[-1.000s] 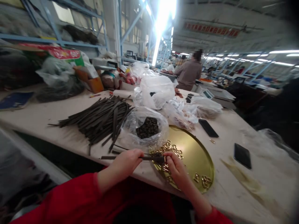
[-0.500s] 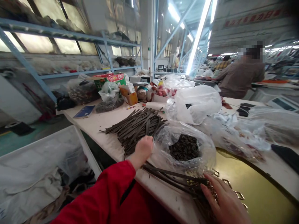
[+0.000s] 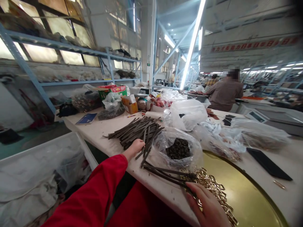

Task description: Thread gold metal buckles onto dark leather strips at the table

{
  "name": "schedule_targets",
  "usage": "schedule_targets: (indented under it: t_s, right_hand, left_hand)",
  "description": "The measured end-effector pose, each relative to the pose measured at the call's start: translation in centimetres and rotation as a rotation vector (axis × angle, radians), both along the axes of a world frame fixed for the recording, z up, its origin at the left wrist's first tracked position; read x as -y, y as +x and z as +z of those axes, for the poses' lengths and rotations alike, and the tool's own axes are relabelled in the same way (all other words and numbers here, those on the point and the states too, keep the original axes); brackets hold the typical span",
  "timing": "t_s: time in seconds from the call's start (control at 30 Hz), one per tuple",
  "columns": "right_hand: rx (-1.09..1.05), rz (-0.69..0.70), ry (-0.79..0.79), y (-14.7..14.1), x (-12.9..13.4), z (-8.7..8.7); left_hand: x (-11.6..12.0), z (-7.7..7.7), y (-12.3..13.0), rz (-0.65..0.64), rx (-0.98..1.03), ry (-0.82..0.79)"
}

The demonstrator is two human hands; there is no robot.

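My left hand (image 3: 135,148) is closed, pinching a thin dark strap (image 3: 144,136) at the near edge of a loose pile of dark straps (image 3: 132,130). My right hand (image 3: 207,205) rests with fingers stretched and thumb apart over the ends of a few longer straps (image 3: 163,173). Gold metal buckles (image 3: 219,186) lie under and beside it, heaped on a round gold tray (image 3: 246,192). Between the hands and behind them stands an open clear plastic bag (image 3: 161,148) of small dark pieces (image 3: 178,148). The right palm's underside is hidden.
A white bin (image 3: 82,145) holding cloth and plastic stands left of the table (image 3: 106,118). Bags, an orange box (image 3: 130,105) and a blue booklet (image 3: 86,118) line the back. At right lies a black flat piece (image 3: 270,164). Another person (image 3: 224,91) sits farther off.
The view has turned right and up, showing more of the tray and buckles. My left hand has drawn slightly back from the pile, a strap at its fingertips. The right hand stays over the straps.
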State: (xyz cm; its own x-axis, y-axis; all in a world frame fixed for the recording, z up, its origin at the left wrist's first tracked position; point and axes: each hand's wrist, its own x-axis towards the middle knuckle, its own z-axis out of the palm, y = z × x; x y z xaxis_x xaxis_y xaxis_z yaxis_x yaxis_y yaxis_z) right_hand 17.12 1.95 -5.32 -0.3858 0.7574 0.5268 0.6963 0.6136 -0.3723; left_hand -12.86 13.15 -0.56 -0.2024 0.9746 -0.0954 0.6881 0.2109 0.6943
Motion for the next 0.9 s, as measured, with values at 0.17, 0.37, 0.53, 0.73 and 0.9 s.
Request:
schedule_targets:
  t_s: [0.17, 0.37, 0.53, 0.73, 0.9]
  right_hand:
    - [-0.186, 0.01, -0.478, -2.9, 2.2, 0.9]
    - [-0.513, 0.024, -0.921, -5.5, 1.1, 0.8]
    - [-0.644, 0.034, -1.127, -6.6, 0.4, 1.2]
    - [-0.58, 0.297, -1.379, -8.5, 0.5, 2.8]
    - [-0.292, 0.34, -1.269, -5.8, -4.5, 3.6]
  left_hand:
    - [8.8, 0.1, 4.1, -0.141, 0.144, 0.027]
    - [19.4, -3.1, 5.9, -0.591, -0.133, 0.116]
    - [18.4, -2.1, 5.6, -0.69, -0.014, 0.098]
    - [10.4, 0.5, 8.2, -0.591, 0.378, -0.136]
    - [6.5, -0.6, 8.1, -0.334, 0.662, -0.284]
